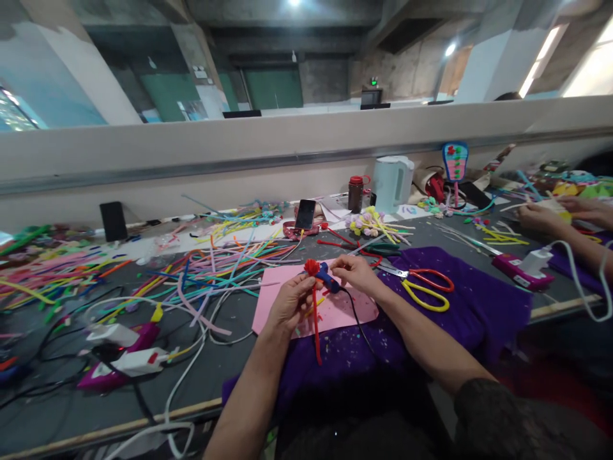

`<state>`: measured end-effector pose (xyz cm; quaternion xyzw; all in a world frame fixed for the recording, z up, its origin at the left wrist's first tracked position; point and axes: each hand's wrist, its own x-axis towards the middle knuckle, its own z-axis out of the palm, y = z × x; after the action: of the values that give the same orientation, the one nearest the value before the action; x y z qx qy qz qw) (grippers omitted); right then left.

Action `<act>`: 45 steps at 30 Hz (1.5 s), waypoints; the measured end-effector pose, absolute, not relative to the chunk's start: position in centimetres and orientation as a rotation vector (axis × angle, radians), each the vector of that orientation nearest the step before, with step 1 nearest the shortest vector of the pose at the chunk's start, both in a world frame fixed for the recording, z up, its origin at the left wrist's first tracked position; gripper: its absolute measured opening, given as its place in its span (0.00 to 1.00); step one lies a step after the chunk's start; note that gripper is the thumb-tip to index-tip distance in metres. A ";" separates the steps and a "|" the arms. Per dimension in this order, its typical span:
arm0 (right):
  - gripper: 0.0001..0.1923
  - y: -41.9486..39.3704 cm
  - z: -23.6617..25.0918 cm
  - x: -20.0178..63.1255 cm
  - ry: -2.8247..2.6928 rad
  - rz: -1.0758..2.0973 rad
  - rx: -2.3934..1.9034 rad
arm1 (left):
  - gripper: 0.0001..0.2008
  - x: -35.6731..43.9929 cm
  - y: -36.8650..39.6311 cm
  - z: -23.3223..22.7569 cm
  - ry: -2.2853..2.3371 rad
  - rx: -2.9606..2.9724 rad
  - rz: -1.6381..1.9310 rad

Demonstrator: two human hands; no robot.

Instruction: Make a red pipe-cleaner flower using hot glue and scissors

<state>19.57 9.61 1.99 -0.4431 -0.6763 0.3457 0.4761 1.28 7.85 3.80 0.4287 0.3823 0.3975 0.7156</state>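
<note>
Red pipe-cleaner flower (pixel 313 281): fuzzy red pompom head at top, long thin red stem hanging straight down toward near edge of table (pixel 230 377). Head touches glue gun tip.

Blue glue gun (pixel 328 279): small, lying roughly level, nozzle pointing left at flower head. Black cord trails from rear, curving down across pink sheet (pixel 272 306) onto purple cloth (pixel 479 300). Both sit above sheet, mid-table.

Across the left of your frame, loose multicoloured pipe cleaners (pixel 143 268) litter the grey worktable (pixel 230 377). Right of centre, yellow-and-red-handled scissors (pixel 424 286) lie on a purple cloth (pixel 479 300). Along the upper middle stand a white plastic kettle (pixel 393 182), a brown red-capped bottle (pixel 355 193) and a propped black smartphone (pixel 305 214).
</note>
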 end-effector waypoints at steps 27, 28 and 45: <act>0.17 -0.4 0.7 37.9 -2.136 -0.214 -2.176 | 0.10 1.6 7.8 4.3 0.838 0.922 0.868; 0.18 -0.2 0.8 37.5 -2.147 -0.228 -2.200 | 0.10 1.6 7.8 4.3 0.840 0.923 0.862; 0.30 2.1 5.6 37.8 -2.483 -0.368 -2.195 | 0.11 1.1 7.9 4.1 0.817 0.976 0.922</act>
<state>37.81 2.11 5.56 -0.6552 -0.7412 -0.1097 -0.0963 1.07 7.88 4.13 0.4394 0.3677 0.4151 0.7067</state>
